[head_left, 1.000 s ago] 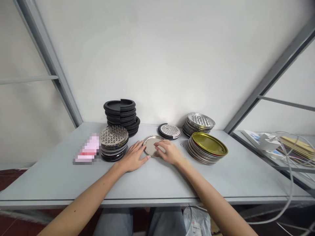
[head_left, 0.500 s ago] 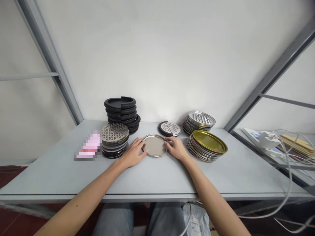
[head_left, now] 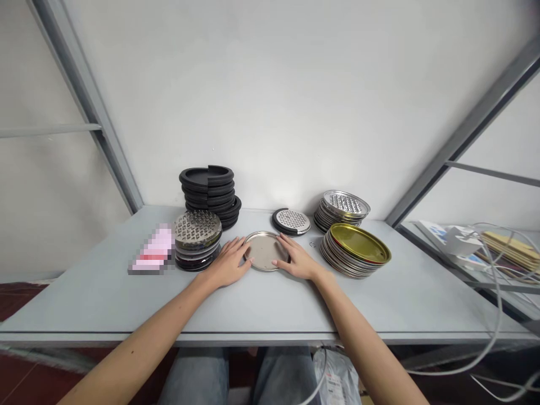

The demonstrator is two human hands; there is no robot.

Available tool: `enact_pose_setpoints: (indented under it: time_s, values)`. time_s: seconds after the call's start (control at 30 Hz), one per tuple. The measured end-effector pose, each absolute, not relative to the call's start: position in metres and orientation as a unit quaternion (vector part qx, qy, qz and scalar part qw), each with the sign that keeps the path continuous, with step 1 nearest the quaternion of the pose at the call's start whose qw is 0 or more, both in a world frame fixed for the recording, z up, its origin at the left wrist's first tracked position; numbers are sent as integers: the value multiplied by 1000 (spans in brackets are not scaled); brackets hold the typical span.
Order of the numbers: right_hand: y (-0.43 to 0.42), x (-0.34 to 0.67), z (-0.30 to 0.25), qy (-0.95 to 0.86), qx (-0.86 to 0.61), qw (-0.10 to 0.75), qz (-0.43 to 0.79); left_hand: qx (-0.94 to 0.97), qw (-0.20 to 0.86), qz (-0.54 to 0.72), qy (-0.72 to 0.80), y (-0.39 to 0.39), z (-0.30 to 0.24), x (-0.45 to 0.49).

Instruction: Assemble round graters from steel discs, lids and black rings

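Note:
A round, shallow metal lid with a raised rim lies flat on the table between my hands. My left hand rests along its left edge, fingers stretched out and thumb apart at the rim. On the opposite side, my right hand is open, its fingers and thumb spread over the right part of the rim. Just left of my left hand stands a stack of discs topped by a metal grater plate. A small wire ring lies on the table right of my right hand.
Black ring-shaped holders are piled at the back left. Behind the lid lies a perforated disc with a black part-rim. Grater plates and gold-topped lids stand stacked to the right. A white cable hangs beside the table.
My right hand has gone from bent fingers at the lid's right rim to spread fingers lying over it. The small wire ring now shows more clearly. My left hand has barely moved.

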State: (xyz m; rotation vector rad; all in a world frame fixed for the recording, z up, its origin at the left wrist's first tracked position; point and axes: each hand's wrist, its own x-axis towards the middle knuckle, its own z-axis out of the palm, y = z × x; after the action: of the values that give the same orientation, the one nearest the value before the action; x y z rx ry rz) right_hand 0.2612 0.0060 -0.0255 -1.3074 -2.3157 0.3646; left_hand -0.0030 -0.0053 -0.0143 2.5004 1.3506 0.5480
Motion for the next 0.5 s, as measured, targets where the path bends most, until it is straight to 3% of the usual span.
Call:
enact_pose_setpoints:
  time_s: [0.27, 0.5]
  values:
    - [6, 258, -24, -834, -492, 223, 113, 861, 107, 188, 460, -5, -12, -3]
    - [6, 258, -25, -827, -499, 232, 114, 873, 28, 299, 384, -25, 15, 1]
